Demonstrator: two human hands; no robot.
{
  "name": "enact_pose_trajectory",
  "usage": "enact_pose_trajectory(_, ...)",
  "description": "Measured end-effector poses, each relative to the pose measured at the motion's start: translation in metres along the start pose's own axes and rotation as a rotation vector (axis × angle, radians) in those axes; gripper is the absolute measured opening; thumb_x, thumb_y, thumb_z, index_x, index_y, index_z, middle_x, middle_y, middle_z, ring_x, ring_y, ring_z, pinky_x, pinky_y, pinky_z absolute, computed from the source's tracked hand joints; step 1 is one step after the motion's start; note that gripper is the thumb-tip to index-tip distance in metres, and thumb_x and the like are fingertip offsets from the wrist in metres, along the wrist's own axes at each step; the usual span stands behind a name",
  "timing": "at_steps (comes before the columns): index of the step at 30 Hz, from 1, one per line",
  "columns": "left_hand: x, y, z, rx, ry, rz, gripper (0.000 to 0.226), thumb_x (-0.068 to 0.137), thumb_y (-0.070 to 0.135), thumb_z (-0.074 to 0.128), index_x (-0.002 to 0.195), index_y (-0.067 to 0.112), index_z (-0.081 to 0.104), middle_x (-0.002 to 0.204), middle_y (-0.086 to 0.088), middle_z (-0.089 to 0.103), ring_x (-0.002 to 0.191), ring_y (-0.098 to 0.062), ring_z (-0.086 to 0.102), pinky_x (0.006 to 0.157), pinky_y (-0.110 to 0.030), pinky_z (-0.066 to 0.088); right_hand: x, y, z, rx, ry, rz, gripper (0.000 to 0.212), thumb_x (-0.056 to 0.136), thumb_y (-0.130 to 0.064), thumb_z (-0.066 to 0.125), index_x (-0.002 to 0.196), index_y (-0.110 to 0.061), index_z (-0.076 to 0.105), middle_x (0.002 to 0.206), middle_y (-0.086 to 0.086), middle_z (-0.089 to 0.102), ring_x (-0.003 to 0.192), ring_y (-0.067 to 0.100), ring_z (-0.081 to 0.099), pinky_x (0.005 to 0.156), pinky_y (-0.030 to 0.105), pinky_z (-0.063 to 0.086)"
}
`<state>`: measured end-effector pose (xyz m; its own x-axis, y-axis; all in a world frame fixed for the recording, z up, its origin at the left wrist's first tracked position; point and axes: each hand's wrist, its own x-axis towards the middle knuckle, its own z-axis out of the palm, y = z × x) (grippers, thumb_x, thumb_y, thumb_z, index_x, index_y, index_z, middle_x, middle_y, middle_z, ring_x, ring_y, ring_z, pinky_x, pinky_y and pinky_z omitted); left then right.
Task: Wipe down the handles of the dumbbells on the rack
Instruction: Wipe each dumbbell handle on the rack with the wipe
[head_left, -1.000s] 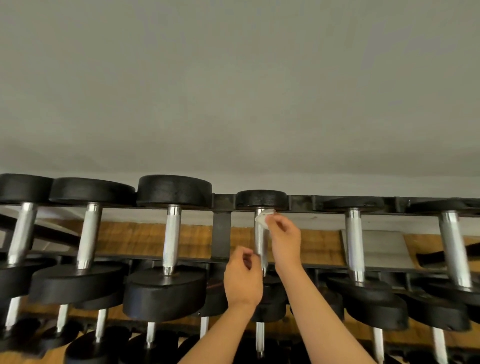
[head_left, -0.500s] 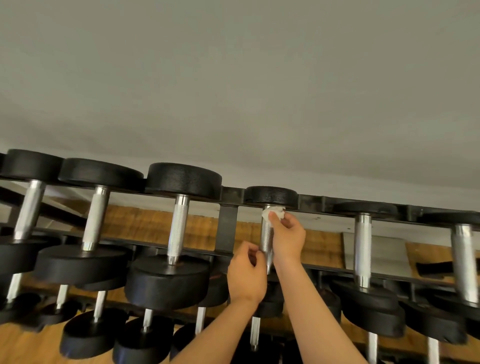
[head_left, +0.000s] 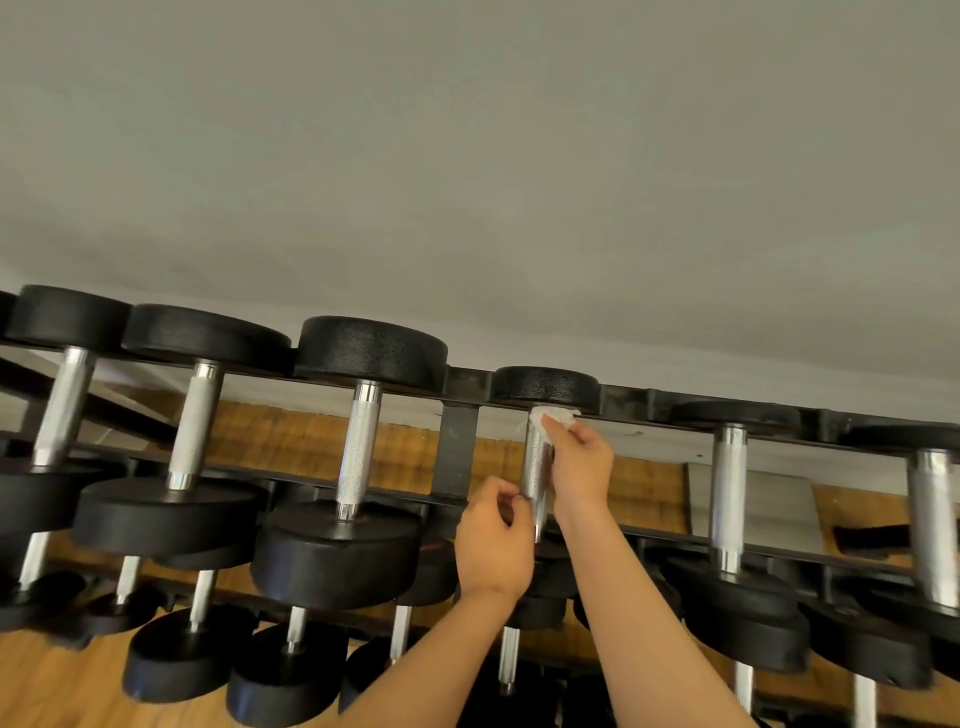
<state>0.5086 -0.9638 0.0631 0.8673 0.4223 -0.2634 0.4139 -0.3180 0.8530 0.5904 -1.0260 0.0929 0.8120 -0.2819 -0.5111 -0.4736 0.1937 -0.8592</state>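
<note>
On top rack (head_left: 628, 397), right hand (head_left: 582, 467) pinching wipe (head_left: 553, 415) against dumbbell handle (head_left: 535, 467)

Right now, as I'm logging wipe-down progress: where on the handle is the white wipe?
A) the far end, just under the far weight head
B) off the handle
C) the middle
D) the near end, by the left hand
A: the right hand pinches the white wipe against the far end of the handle, right below the far weight head; the left hand grips the near end.
</note>
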Motion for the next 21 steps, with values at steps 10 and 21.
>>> enact_pose_trajectory(10, 0.001, -0.002, 0.001, 0.002, 0.008, -0.002, 0.013, 0.094, 0.017, 0.054, 0.085, 0.025, 0.058, 0.073, 0.006, 0.062, 0.067, -0.007, 0.059, 0.063, -0.024, 0.051, 0.0, -0.006, -0.009, 0.0, -0.102, 0.077, 0.014, 0.092, -0.012, 0.063, 0.079, -0.017, 0.063, 0.08, 0.0, 0.062, 0.08, 0.016, 0.059, 0.07, 0.022, 0.044)
enact_pose_trajectory(21, 0.0, -0.001, 0.001, -0.007, 0.001, -0.006, 0.012, 0.095, 0.018, 0.055, 0.085, 0.024, 0.059, 0.075, 0.006, 0.063, 0.07, -0.003, 0.06, 0.062, -0.016, 0.048, 0.012, 0.004, -0.016, -0.011, -0.064, 0.079, 0.013, 0.094, -0.015, 0.061, 0.084, -0.022, 0.066, 0.097, 0.002, 0.069, 0.095, 0.015, 0.064, 0.082, 0.025, 0.05)
